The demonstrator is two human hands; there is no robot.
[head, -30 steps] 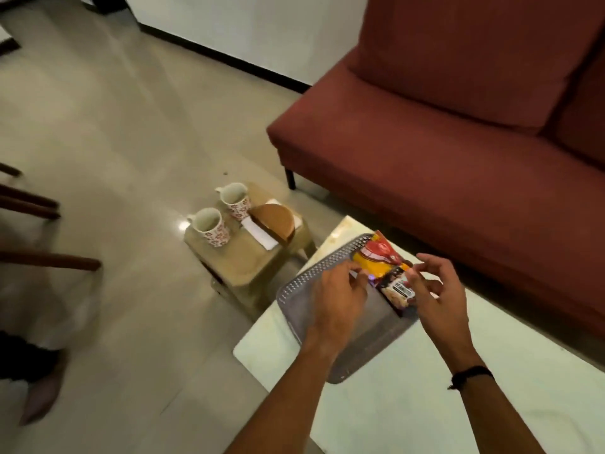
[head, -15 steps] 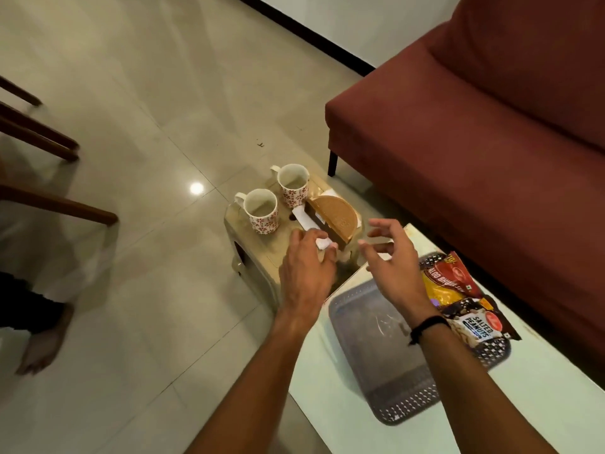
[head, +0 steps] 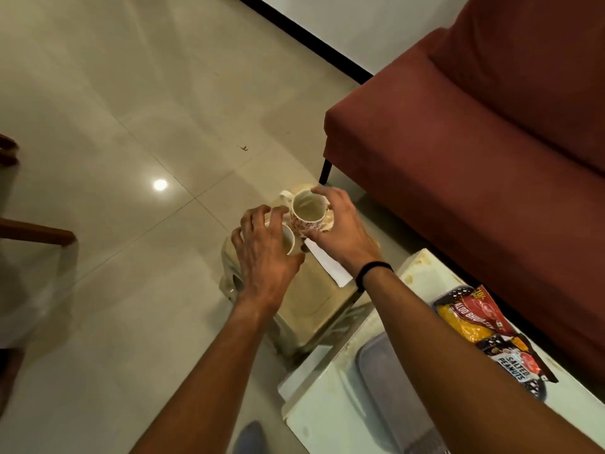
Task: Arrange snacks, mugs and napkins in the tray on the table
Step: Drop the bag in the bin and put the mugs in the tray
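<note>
Right hand [head: 340, 237] fingers grasp an empty mug [head: 307, 213]; left hand [head: 265, 253] fingers curl over another mug [head: 288, 239].

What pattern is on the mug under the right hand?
Small red floral print on white, on the mug; head view.

Glossy floor [head: 131, 126] (tiled), cloth sofa [head: 474, 158].

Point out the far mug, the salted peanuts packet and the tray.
far mug [head: 307, 211]: head view, inside of its open mouth.
salted peanuts packet [head: 514, 365]: head view, printed front.
tray [head: 386, 371]: head view, bare grey floor.
</note>
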